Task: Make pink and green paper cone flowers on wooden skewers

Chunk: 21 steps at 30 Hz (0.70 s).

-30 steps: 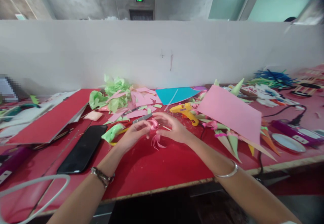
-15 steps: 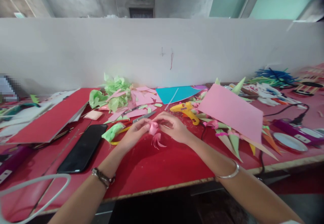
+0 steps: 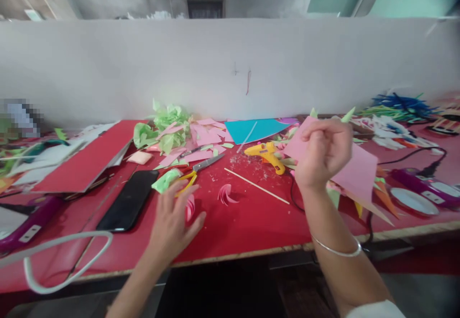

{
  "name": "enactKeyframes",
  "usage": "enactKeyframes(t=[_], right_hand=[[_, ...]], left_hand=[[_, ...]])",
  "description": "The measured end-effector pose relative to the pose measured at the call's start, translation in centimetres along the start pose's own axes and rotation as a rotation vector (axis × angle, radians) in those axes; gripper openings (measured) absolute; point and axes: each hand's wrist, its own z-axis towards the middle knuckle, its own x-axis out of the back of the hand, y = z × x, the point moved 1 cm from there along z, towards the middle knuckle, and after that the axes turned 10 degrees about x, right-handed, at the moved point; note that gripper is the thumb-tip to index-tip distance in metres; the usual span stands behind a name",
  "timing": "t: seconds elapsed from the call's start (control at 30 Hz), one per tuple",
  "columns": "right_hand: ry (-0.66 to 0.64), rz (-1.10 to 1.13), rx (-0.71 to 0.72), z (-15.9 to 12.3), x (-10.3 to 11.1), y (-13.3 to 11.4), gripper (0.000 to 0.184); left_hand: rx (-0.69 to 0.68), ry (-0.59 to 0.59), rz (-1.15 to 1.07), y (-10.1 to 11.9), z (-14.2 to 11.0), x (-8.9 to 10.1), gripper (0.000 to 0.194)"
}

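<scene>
My left hand (image 3: 172, 217) lies low near the front edge of the red table (image 3: 251, 222), fingers spread. A small curled pink paper piece (image 3: 189, 207) sits between its thumb and forefinger; whether it is gripped is unclear. My right hand (image 3: 323, 153) is raised above the table with its fingers curled in, and nothing shows in it. It hangs in front of a large pink sheet (image 3: 359, 172). A second pink paper curl (image 3: 226, 194) and a thin wooden stick (image 3: 257, 185) lie on the table between my hands.
Yellow-handled scissors (image 3: 196, 170), a yellow glue gun (image 3: 266, 154) and a black phone (image 3: 129, 200) lie nearby. Green tissue (image 3: 165, 129), pink scraps and a teal sheet (image 3: 257, 130) sit against the white partition. A white cable (image 3: 64, 260) loops at the front left; paper cones are at the right.
My hands have parted from the pink roll at the table's middle. The left drew back toward the front edge with a pink curl; the right rose up and to the right.
</scene>
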Motion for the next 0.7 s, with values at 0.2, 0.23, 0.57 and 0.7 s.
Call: enactKeyframes(t=[0.2, 0.23, 0.57, 0.7], right_hand=[[-0.608, 0.04, 0.15, -3.6, -2.3, 1.6, 0.01], [-0.667, 0.057, 0.17, -4.2, -2.7, 1.7, 0.01], [-0.819, 0.135, 0.1, -5.6, -3.6, 1.7, 0.011], [-0.877, 0.156, 0.042, -5.8, -3.6, 2.0, 0.011]], left_hand=[[0.197, -0.161, 0.105, -0.3, -1.1, -2.4, 0.041], [0.217, -0.139, 0.09, -0.4, -0.9, -2.3, 0.044], [0.293, -0.14, 0.212, 0.5, -1.3, -1.4, 0.042], [0.151, -0.129, 0.094, 1.3, -0.8, -0.9, 0.036]])
